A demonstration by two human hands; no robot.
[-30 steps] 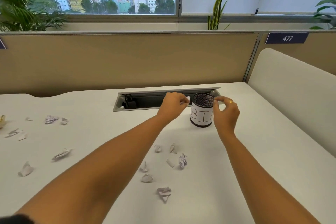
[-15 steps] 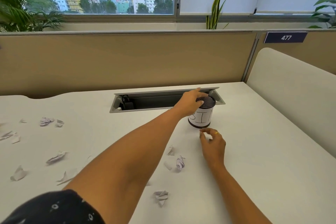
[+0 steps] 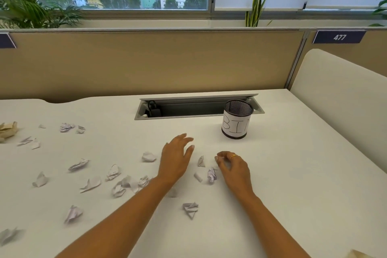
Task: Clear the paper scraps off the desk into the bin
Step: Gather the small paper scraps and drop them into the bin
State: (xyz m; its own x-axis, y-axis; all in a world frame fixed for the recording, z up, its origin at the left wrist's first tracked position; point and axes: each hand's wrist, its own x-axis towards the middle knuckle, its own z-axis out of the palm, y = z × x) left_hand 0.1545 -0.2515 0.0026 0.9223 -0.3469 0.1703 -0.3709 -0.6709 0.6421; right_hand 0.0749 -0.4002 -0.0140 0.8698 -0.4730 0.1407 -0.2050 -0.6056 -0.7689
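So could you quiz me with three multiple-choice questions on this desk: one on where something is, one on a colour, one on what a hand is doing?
1. Where does the bin stand?
A. on the desk's far left
B. by the right end of the slot in the desk
C. on the windowsill

2. What colour is the ring on the right hand?
A. gold
B. black
C. blue

3. What is the left hand doing?
A. gripping the bin
B. clutching paper
C. open, fingers spread over the desk

Answers: B, it stands against the slot's right end. A, the ring shows gold. C, nothing shows in it.
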